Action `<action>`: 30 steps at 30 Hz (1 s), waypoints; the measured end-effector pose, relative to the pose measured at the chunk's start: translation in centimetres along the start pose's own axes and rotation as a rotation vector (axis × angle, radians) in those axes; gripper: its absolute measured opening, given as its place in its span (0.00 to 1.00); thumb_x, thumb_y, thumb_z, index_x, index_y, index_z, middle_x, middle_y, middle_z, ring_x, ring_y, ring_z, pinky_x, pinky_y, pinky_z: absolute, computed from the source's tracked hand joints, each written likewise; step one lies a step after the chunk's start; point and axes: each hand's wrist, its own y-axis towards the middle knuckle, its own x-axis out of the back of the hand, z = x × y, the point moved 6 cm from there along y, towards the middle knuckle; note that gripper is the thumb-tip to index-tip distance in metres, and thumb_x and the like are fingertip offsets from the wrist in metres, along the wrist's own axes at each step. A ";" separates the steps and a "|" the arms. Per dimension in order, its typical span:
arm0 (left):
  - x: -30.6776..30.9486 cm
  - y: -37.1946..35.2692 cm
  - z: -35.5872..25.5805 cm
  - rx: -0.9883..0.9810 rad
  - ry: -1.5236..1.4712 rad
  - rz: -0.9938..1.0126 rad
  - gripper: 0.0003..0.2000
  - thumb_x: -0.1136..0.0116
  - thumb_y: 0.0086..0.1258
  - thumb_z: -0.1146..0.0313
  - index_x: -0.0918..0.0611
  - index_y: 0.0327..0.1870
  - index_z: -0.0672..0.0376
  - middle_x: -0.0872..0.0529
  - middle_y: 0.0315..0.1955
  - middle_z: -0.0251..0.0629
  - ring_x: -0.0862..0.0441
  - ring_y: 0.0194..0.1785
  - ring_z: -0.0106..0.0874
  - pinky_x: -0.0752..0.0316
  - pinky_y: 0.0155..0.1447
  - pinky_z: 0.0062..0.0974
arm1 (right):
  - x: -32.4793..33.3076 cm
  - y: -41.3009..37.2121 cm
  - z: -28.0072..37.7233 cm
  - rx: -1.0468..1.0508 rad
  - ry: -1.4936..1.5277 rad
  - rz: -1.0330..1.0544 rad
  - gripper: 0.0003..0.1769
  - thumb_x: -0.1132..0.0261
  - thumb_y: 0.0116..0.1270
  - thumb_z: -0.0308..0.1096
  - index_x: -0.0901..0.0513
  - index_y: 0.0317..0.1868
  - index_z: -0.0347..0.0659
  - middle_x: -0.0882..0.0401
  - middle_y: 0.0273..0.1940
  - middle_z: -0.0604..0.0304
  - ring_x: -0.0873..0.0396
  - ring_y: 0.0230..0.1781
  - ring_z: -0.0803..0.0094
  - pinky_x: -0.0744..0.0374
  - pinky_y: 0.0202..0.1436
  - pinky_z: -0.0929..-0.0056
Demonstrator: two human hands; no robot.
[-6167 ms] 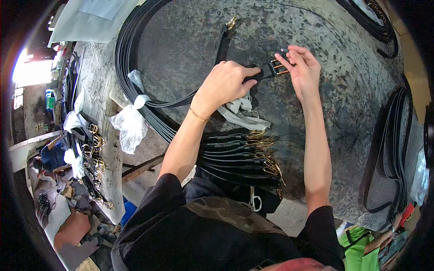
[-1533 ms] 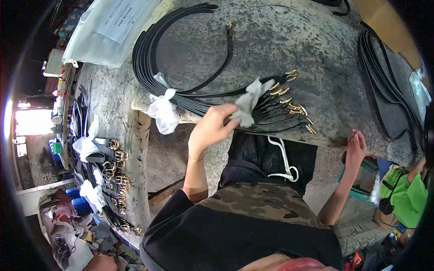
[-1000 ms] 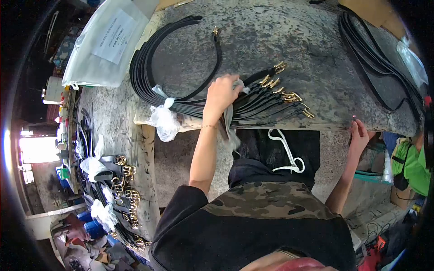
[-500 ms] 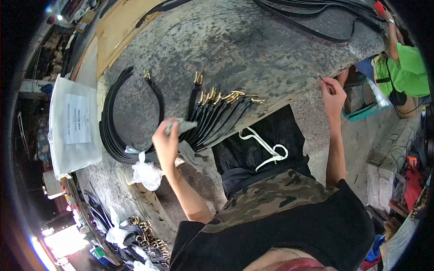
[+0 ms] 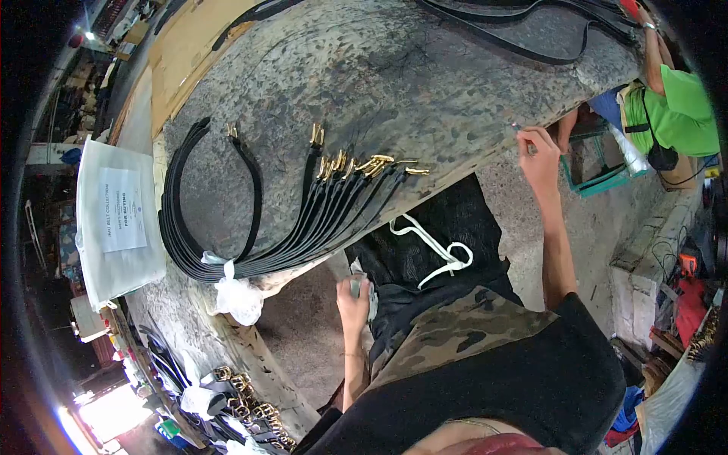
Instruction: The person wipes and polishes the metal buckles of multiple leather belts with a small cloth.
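My left hand is closed around a crumpled greyish cloth, low beside the black apron at the table's near edge. My right hand is pinched near the table edge at the right. A tiny tip shows past its fingers; what it belongs to is too small to make out. A bundle of black belts with gold buckles lies curved on the table, the buckle ends fanned out between my hands. A white plastic bag is tied round the bundle.
The stained worktable has more black straps at its far right, where a person in a green shirt works. A white labelled sack stands left. More buckled belts lie lower left. A teal stool frame stands right.
My left hand has moved from over the belts down and right, off the table to the apron, with the cloth. My right hand has shifted slightly left in view.
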 end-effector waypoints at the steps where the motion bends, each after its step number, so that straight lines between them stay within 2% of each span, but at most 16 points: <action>1: -0.1 -0.2 -0.7 0.006 -0.003 -0.006 0.09 0.37 0.71 0.67 0.20 0.37 0.63 0.16 0.38 0.41 0.23 0.36 0.30 0.25 0.44 0.32 | 0.1 0.3 -0.8 -0.161 0.156 0.020 0.05 0.32 0.64 0.19 0.17 0.40 0.33 0.16 0.39 0.58 0.17 0.36 0.67 0.21 0.39 0.74; 3: 1.6 -1.2 -3.3 -0.065 -0.056 -0.092 0.09 0.34 0.66 0.71 0.22 0.31 0.67 0.21 0.34 0.44 0.22 0.39 0.37 0.27 0.47 0.28 | 0.3 -0.3 -1.2 -0.323 0.329 0.073 0.05 0.32 0.65 0.19 0.18 0.40 0.33 0.16 0.40 0.60 0.18 0.36 0.71 0.22 0.39 0.76; 5: 3.0 -0.6 -5.1 0.005 -0.184 -0.131 0.09 0.34 0.64 0.72 0.22 0.30 0.68 0.20 0.35 0.44 0.21 0.40 0.37 0.26 0.48 0.28 | -1.2 -1.4 -4.1 -0.855 1.017 0.026 0.03 0.33 0.66 0.22 0.18 0.39 0.32 0.18 0.39 0.62 0.23 0.35 0.78 0.25 0.38 0.80; 6: 4.0 -0.3 -5.9 0.057 -0.312 -0.153 0.09 0.34 0.63 0.73 0.22 0.29 0.68 0.19 0.36 0.44 0.20 0.41 0.38 0.26 0.49 0.28 | -1.6 -1.8 -4.9 -0.931 1.088 0.023 0.03 0.33 0.66 0.24 0.17 0.37 0.31 0.19 0.37 0.61 0.26 0.32 0.79 0.28 0.35 0.81; 7: 5.5 0.7 -8.2 -0.088 -0.337 -0.198 0.10 0.33 0.61 0.74 0.23 0.27 0.67 0.19 0.36 0.44 0.20 0.39 0.38 0.25 0.46 0.29 | -1.6 -2.6 -7.3 -0.819 0.791 0.050 0.05 0.33 0.66 0.25 0.16 0.38 0.30 0.20 0.38 0.60 0.26 0.32 0.78 0.28 0.36 0.81; 8: 7.1 2.0 -10.4 -0.244 -0.284 -0.214 0.11 0.32 0.60 0.72 0.23 0.26 0.66 0.19 0.33 0.44 0.21 0.34 0.38 0.25 0.42 0.31 | -2.0 -3.7 -9.8 -0.918 0.869 0.072 0.07 0.33 0.67 0.25 0.16 0.40 0.29 0.18 0.40 0.60 0.22 0.36 0.75 0.25 0.40 0.80; 9: 8.9 3.8 -12.0 -0.380 -0.203 -0.290 0.11 0.31 0.58 0.71 0.24 0.26 0.65 0.20 0.30 0.44 0.21 0.32 0.39 0.25 0.40 0.32 | -1.7 -4.9 -14.4 -0.741 0.627 0.095 0.08 0.33 0.67 0.25 0.15 0.43 0.28 0.17 0.41 0.60 0.20 0.39 0.73 0.23 0.43 0.79; 10: 10.4 6.0 -12.5 -0.406 -0.195 -0.291 0.10 0.31 0.59 0.71 0.23 0.28 0.65 0.20 0.29 0.45 0.19 0.34 0.40 0.25 0.39 0.32 | -0.6 -3.7 -9.7 -0.965 0.841 0.018 0.11 0.35 0.71 0.27 0.19 0.50 0.30 0.19 0.42 0.60 0.22 0.42 0.75 0.21 0.47 0.74; 11: 11.9 8.6 -13.1 -0.369 -0.116 -0.359 0.10 0.31 0.60 0.70 0.22 0.29 0.64 0.19 0.28 0.44 0.19 0.33 0.39 0.25 0.38 0.33 | -0.2 -3.0 -8.6 -1.002 0.956 -0.055 0.11 0.36 0.72 0.28 0.18 0.51 0.31 0.19 0.43 0.60 0.22 0.43 0.75 0.22 0.50 0.74; 12: 13.1 11.3 -12.4 -0.322 -0.076 -0.441 0.09 0.32 0.63 0.69 0.19 0.30 0.64 0.17 0.28 0.44 0.18 0.32 0.40 0.24 0.38 0.34 | -0.4 -3.3 -12.0 -0.876 1.239 0.030 0.12 0.37 0.74 0.28 0.19 0.54 0.32 0.18 0.44 0.59 0.21 0.44 0.75 0.22 0.52 0.76; 16: 15.2 24.7 -7.0 -0.179 0.224 -0.586 0.18 0.35 0.66 0.55 0.12 0.42 0.63 0.12 0.40 0.52 0.14 0.44 0.50 0.20 0.48 0.39 | 1.2 1.5 -4.2 -0.858 1.028 -0.036 0.16 0.34 0.72 0.27 0.21 0.57 0.31 0.18 0.42 0.61 0.22 0.39 0.77 0.23 0.45 0.78; 18: 14.2 29.6 -4.3 -0.049 0.401 -0.533 0.19 0.36 0.65 0.54 0.12 0.43 0.62 0.13 0.42 0.52 0.15 0.45 0.53 0.19 0.50 0.44 | 1.3 3.2 -3.4 -0.732 0.898 0.037 0.16 0.34 0.71 0.26 0.20 0.57 0.30 0.17 0.41 0.60 0.21 0.37 0.78 0.22 0.42 0.80; 21: 11.2 34.2 -2.2 -0.060 0.354 -0.407 0.12 0.41 0.65 0.63 0.12 0.40 0.61 0.15 0.43 0.54 0.15 0.44 0.56 0.18 0.50 0.49 | -0.7 6.1 -3.4 -0.648 1.165 0.178 0.14 0.36 0.72 0.24 0.19 0.55 0.27 0.15 0.46 0.54 0.20 0.39 0.76 0.21 0.42 0.79; 25: 7.0 31.9 -6.8 -0.338 0.524 -0.209 0.11 0.42 0.64 0.65 0.14 0.43 0.59 0.16 0.43 0.47 0.14 0.39 0.50 0.17 0.44 0.45 | -4.2 10.3 2.1 -0.685 1.005 0.160 0.17 0.36 0.73 0.26 0.22 0.59 0.25 0.18 0.43 0.57 0.25 0.36 0.76 0.24 0.43 0.75; 26: 5.7 30.5 -8.1 -0.376 0.602 -0.097 0.13 0.41 0.65 0.65 0.14 0.48 0.59 0.17 0.43 0.45 0.14 0.38 0.49 0.17 0.44 0.45 | -5.9 11.6 4.3 -0.644 1.028 0.248 0.17 0.35 0.73 0.26 0.21 0.57 0.25 0.19 0.42 0.57 0.26 0.36 0.76 0.25 0.42 0.76; 30: 6.4 30.2 -7.9 -0.437 0.313 -0.141 0.16 0.39 0.69 0.55 0.12 0.43 0.59 0.18 0.42 0.42 0.15 0.32 0.47 0.19 0.42 0.43 | -15.0 15.1 12.9 -0.528 1.120 0.597 0.14 0.34 0.71 0.25 0.19 0.53 0.25 0.21 0.40 0.58 0.28 0.35 0.76 0.29 0.39 0.75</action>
